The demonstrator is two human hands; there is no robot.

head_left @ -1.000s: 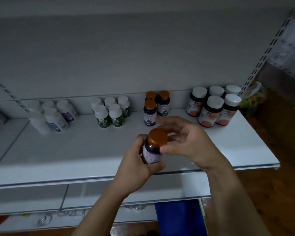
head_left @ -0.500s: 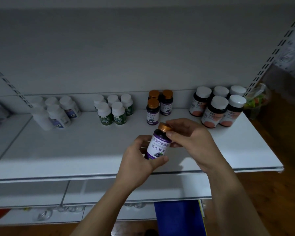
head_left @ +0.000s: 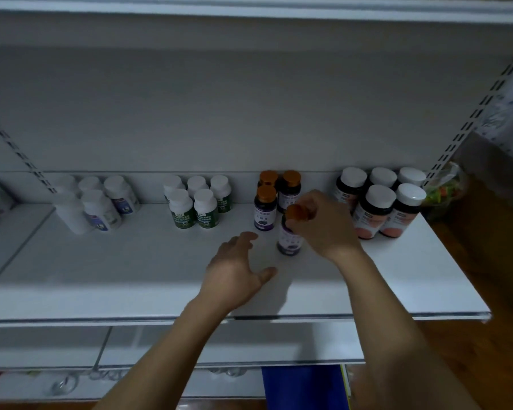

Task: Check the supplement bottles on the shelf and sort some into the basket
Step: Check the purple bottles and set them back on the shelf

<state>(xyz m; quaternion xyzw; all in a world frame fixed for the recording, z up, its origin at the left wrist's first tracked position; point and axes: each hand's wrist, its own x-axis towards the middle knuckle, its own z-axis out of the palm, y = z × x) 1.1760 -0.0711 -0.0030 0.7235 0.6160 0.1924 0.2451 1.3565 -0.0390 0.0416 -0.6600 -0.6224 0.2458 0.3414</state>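
A dark bottle with an orange cap and a purple label [head_left: 290, 238] stands upright on the white shelf [head_left: 131, 270], just in front of three matching bottles [head_left: 265, 207]. My right hand [head_left: 320, 223] grips it around the cap and upper body. My left hand [head_left: 237, 267] hovers open to the left of the bottle, fingers spread, touching nothing. Further groups stand along the back: white bottles with purple labels [head_left: 98, 205], white-capped green-label bottles [head_left: 196, 202] and dark bottles with white caps and pink labels [head_left: 379, 202]. No basket is in view.
A slotted upright [head_left: 468, 122] bounds the shelf on the right, with a plastic bag of colourful items [head_left: 443, 193] beyond it. Another shelf board runs overhead [head_left: 249, 7]. Below the shelf edge are a lower shelf, a blue object [head_left: 302, 386] and a wooden floor [head_left: 492, 335].
The bottle went from being held in both hands in front of me to standing on the shelf. My left hand let go and drew back; my right hand stayed on the cap.
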